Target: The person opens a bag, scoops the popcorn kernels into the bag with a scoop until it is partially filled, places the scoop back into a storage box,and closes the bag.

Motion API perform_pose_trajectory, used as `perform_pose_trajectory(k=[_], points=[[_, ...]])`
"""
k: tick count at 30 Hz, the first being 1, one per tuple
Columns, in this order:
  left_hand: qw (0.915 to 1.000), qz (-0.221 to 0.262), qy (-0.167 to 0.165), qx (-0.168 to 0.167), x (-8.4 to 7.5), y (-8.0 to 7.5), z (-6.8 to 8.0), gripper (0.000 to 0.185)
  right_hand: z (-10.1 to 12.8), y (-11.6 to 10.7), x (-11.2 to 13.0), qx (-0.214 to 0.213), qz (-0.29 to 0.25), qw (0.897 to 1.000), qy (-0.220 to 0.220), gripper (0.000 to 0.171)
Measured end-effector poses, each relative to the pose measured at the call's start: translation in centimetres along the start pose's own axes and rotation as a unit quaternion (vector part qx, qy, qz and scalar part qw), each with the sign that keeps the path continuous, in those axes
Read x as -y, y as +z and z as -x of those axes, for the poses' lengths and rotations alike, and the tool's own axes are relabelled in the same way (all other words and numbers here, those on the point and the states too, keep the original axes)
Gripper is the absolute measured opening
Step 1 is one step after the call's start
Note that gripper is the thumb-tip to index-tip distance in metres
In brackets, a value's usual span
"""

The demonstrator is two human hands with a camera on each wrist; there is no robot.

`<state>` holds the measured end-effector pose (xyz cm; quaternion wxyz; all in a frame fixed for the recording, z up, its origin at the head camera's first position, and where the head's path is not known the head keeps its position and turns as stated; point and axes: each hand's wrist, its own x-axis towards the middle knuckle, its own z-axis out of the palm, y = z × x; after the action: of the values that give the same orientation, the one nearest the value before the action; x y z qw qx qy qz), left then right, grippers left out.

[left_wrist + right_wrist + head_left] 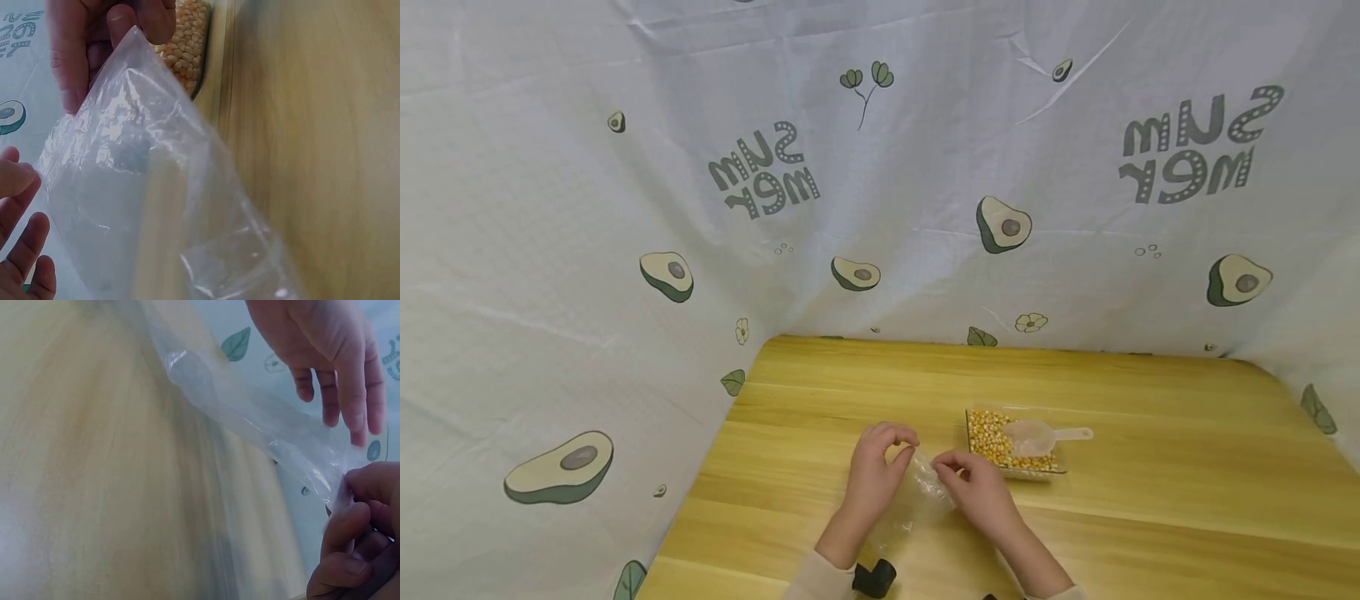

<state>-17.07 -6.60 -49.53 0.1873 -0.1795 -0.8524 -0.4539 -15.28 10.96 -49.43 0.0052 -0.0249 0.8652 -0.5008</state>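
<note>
A clear plastic bag point(928, 482) hangs between the two hands above the wooden table. My left hand point(874, 468) pinches one edge of its upper end between thumb and forefinger; the other fingers are spread loosely in the left wrist view. With curled fingers, my right hand point(983, 493) pinches the opposite corner, as the right hand point(365, 540) shows up close in its own wrist view. The bag point(119, 206) looks thin, creased and see-through, with nothing visible inside. Its lower part trails toward the person. Whether its mouth is parted cannot be made out.
Just beyond the right hand stands a clear container point(1026, 474) of yellow corn kernels point(987, 435). A white scoop point(1032, 438) lies on the corn, its handle over the right rim. A printed curtain point(910, 167) closes off the table's point(1150, 467) back and left.
</note>
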Motion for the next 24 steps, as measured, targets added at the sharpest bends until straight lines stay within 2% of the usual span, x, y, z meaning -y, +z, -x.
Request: perform_pose_trajectory(k=[3, 8, 10, 13, 20, 24], points=[[0.9998, 0.005, 0.002, -0.019, -0.3, 0.2, 0.0, 0.018, -0.1, -0.3, 0.2, -0.015, -0.016, 1.000, 0.019, 0.008], [0.9995, 0.013, 0.004, -0.029, -0.8, 0.3, 0.2, 0.019, 0.0, -0.7, 0.6, -0.019, -0.086, 0.995, 0.054, 0.012], [0.9996, 0.015, 0.002, -0.026, -0.9, 0.4, 0.3, 0.019, 0.0, -0.8, 0.7, -0.016, -0.123, 0.990, 0.068, 0.013], [0.9995, 0.026, -0.006, -0.015, -1.1, 0.5, 0.4, 0.016, 0.1, -0.9, 1.0, -0.018, -0.152, 0.986, 0.072, 0.015], [0.9969, 0.074, -0.027, 0.007, -2.1, 0.7, 0.3, 0.014, 0.2, -1.0, 1.7, -0.030, -0.182, 0.980, 0.073, 0.017], [0.9932, 0.103, -0.054, 0.015, -2.8, 0.8, 0.1, 0.015, 0.2, -1.1, 2.1, -0.036, -0.191, 0.978, 0.076, 0.019]])
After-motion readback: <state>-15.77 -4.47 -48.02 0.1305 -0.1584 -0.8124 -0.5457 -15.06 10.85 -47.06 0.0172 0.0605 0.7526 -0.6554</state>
